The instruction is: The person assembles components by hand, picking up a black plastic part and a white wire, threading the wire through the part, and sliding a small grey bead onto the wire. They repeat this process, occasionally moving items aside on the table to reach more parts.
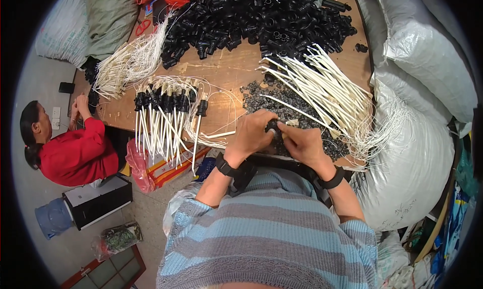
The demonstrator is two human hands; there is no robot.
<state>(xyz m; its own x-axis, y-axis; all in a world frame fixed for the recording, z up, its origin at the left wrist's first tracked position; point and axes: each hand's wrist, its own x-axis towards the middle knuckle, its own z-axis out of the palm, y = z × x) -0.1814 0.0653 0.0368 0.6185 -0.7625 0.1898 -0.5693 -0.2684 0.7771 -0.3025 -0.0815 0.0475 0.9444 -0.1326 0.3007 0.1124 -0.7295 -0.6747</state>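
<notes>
Black fitting [272, 124] in closed left-hand grip [252, 131]

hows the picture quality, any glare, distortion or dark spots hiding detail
Head view: dark fisheye rim, with shapes bowing toward it; head view: bright glare on the upper right white sack, softer sheen on the wooden table; head view: the heap of black parts is dark enough that pieces blend; head view: the black piece between left hand and right hand shows little detail.

Left grip [250, 133] holds a black fitting [272, 124] beside right grip [305, 142].
</notes>
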